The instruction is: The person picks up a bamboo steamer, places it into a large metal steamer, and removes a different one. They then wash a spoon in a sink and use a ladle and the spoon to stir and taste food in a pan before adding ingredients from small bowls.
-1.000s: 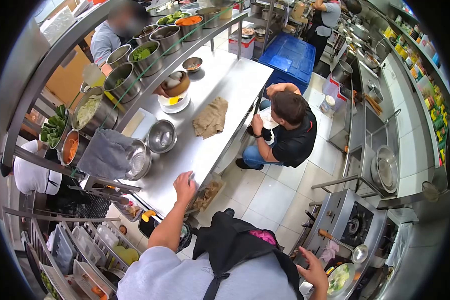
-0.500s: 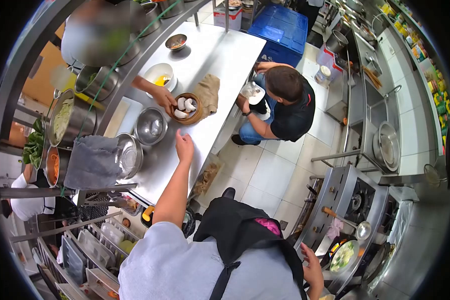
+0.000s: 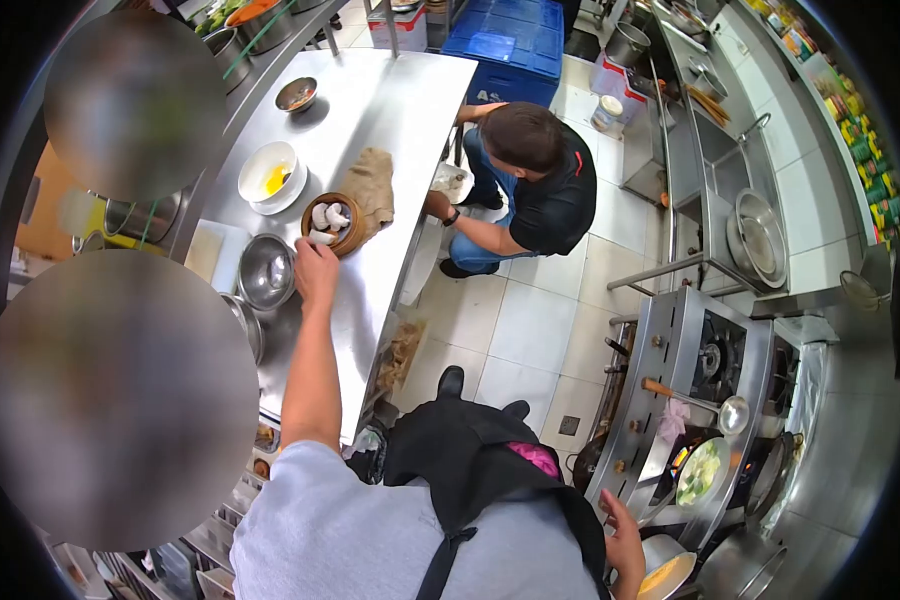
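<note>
A round bamboo steamer (image 3: 360, 233) with several white pieces of food stands on the steel table. My left hand (image 3: 316, 275) is at its near edge, fingers bent and closed on the rim. Behind the steamer lies a brown cloth (image 3: 372, 183). Just left of my left hand sits a steel bowl (image 3: 267, 272). A white bowl (image 3: 260, 170) with something yellow in it rests on a plate farther back. My right hand (image 3: 625, 545) hangs at my side near the stove, fingers apart, holding nothing. Beside it is a pan with yellow contents (image 3: 665, 575).
To the right, a wok (image 3: 705, 472) with pale green food sits over flame, with a ladle (image 3: 733, 415) beside it. A person in a black shirt (image 3: 550, 195) bends by the table's right edge, near a white container (image 3: 453, 182). A small bowl (image 3: 296, 95) stands far back.
My left hand has moved forward to the steamer and closed on its near rim. Another person's hand, earlier on the steamer's left side, is gone. The view has shifted; my right hand stays low.
</note>
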The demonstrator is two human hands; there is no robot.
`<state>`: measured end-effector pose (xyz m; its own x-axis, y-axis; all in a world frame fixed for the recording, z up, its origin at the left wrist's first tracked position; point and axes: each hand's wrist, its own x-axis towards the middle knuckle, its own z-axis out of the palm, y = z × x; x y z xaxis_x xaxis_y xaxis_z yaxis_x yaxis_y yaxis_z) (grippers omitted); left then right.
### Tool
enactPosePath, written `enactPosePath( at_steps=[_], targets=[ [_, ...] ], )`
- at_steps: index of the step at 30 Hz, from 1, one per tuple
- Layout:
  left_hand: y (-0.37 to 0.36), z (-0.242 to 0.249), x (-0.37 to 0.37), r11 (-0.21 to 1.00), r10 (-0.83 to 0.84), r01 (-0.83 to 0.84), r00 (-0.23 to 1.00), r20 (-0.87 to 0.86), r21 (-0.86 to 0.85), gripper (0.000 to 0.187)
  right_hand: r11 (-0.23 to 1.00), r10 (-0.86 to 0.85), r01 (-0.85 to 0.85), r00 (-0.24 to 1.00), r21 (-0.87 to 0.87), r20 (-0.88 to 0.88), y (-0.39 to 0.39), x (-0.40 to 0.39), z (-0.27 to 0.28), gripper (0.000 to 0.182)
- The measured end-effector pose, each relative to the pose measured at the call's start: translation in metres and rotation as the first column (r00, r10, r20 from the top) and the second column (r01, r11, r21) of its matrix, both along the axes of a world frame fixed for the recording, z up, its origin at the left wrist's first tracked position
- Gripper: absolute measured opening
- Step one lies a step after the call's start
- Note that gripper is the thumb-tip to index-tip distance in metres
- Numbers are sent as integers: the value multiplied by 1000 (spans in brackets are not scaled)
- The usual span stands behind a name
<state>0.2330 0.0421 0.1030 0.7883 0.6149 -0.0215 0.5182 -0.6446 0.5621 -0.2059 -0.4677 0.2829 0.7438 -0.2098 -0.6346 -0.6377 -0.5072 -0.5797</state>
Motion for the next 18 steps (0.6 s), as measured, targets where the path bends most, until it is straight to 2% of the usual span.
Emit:
enactPosePath(
  at_steps=[2, 3, 5, 6, 8, 9, 10, 14, 16, 17, 18],
  targets=[
    [27, -13, 28, 944, -204, 153, 967, 152, 291, 31, 1000, -20, 20, 1000, 10, -5, 2, -13, -1, 74],
    [36, -16, 42, 942, -211, 160, 966, 149, 294, 31, 999, -30, 31, 999, 22, -12, 4, -19, -2, 73],
    [60, -17, 71, 859, -276, 259, 961, -28, 441, 26, 998, -55, 56, 998, 34, -29, 9, -26, 0, 73],
    [74, -18, 83, 853, -281, 264, 959, -30, 451, 26, 996, -74, 75, 996, 39, -44, 10, -29, -1, 72],
    [82, -27, 101, 875, -270, 373, 906, -327, 309, 27, 993, -110, 112, 993, 39, -40, 15, -39, -4, 72],
    [73, -10, 100, 901, -285, 374, 892, -352, 219, 30, 994, -106, 107, 992, 19, -64, 18, -38, -1, 72],
    [88, -29, 112, 891, -337, 421, 864, -374, 169, 32, 994, -105, 105, 991, -5, -88, 21, -40, 2, 72],
    [116, -56, 132, 792, -486, 590, 764, -424, 155, 37, 983, -179, 183, 979, 28, -94, 32, -67, -8, 71],
    [108, -42, 126, 809, -489, 567, 795, -360, 154, 36, 978, -191, 193, 981, 78, -37, 39, -78, -15, 68],
    [107, -39, 126, 795, -490, 581, 784, -382, 173, 36, 987, -148, 151, 988, 51, -47, 44, -70, -6, 66],
    [108, -38, 127, 779, -493, 597, 771, -404, 190, 36, 982, -182, 184, 982, 50, -45, 46, -66, -5, 66]
  ],
)
